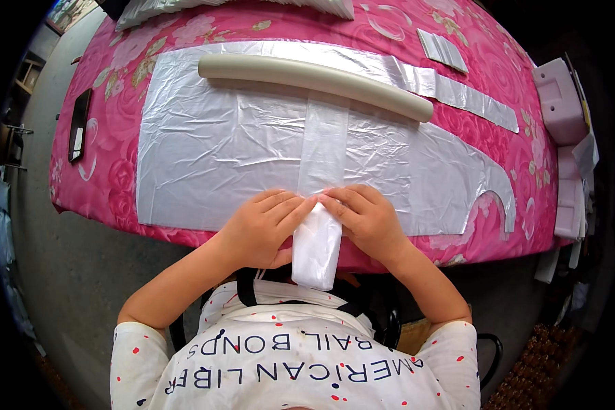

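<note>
- Seen from above, a person's two bare hands meet at the near edge of a tabletop (pixel 123 178) covered in pink floral cloth.
- The left hand (pixel 261 227) is partly curled, its fingers close together and their tips on the upper left of a folded white plastic bundle (pixel 316 254); its thumb is lower, by the bundle's left side.
- The right hand (pixel 370 220) is likewise half closed, fingertips on the bundle's upper right corner; its thumb cannot be made out.
- Between them, the hands grip the bundle, which hangs past the table edge toward the person's body.
- Beyond the fingertips, a pale plastic strip (pixel 324 147) runs away from the person across a large, wrinkled, silvery-white plastic sheet (pixel 212 150).
- A long cream tube (pixel 314 80) rests across the sheet's far part.
- A dark, slim rectangular object (pixel 80 126) lies at the left; a small white folded stack (pixel 443 51) lies at the far right.
</note>
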Demonstrator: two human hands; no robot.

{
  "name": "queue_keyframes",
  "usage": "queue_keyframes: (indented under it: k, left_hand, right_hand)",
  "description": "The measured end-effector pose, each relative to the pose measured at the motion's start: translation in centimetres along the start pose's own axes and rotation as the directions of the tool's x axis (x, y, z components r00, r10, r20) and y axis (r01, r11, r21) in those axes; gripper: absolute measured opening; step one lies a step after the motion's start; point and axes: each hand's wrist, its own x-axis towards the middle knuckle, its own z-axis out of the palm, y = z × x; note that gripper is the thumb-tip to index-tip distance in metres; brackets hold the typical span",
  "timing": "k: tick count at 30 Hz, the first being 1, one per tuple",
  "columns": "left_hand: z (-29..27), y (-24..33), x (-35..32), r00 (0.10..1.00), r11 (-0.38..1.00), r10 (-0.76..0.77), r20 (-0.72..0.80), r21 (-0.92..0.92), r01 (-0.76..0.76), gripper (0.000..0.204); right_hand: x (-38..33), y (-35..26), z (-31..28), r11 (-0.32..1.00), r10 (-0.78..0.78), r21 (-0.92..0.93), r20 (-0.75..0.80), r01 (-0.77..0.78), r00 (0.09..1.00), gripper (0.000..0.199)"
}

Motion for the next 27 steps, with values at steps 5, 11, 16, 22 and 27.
queue_keyframes:
  k: [5, 11, 16, 22, 27]
  left_hand:
    - [-0.6, -0.2, 1.0, 0.918, 0.821, -0.394, 0.041, -0.432, 0.372, 0.063]
    - [0.3, 0.0, 1.9, 0.963, 0.973, -0.229, -0.143, -0.035, 0.227, 0.07]
    - [2.9, 1.3, 2.3, 0.954, 0.946, -0.292, 0.064, 0.165, 0.278, 0.08]
    - [3.2, 1.1, 2.3, 0.948, 0.936, -0.302, 0.098, 0.219, 0.275, 0.084]
    - [3.0, 1.1, 2.4, 0.948, 0.936, -0.304, 0.094, 0.216, 0.279, 0.082]
  right_hand:
    - [1.5, 0.9, -0.3, 0.881, 0.366, 0.313, 0.024, -0.354, 0.93, 0.011]
    - [4.6, 2.0, -1.3, 0.482, 0.693, 0.369, 0.396, -0.795, 0.603, 0.025]
    - [5.1, 2.7, -1.6, 0.359, 0.7, 0.361, 0.506, -0.861, 0.504, 0.027]
    - [4.8, 2.2, -1.7, 0.355, 0.724, 0.378, 0.467, -0.855, 0.507, 0.024]
    - [4.1, -0.1, -2.0, 0.715, 0.694, -0.005, 0.129, -0.699, 0.708, 0.033]
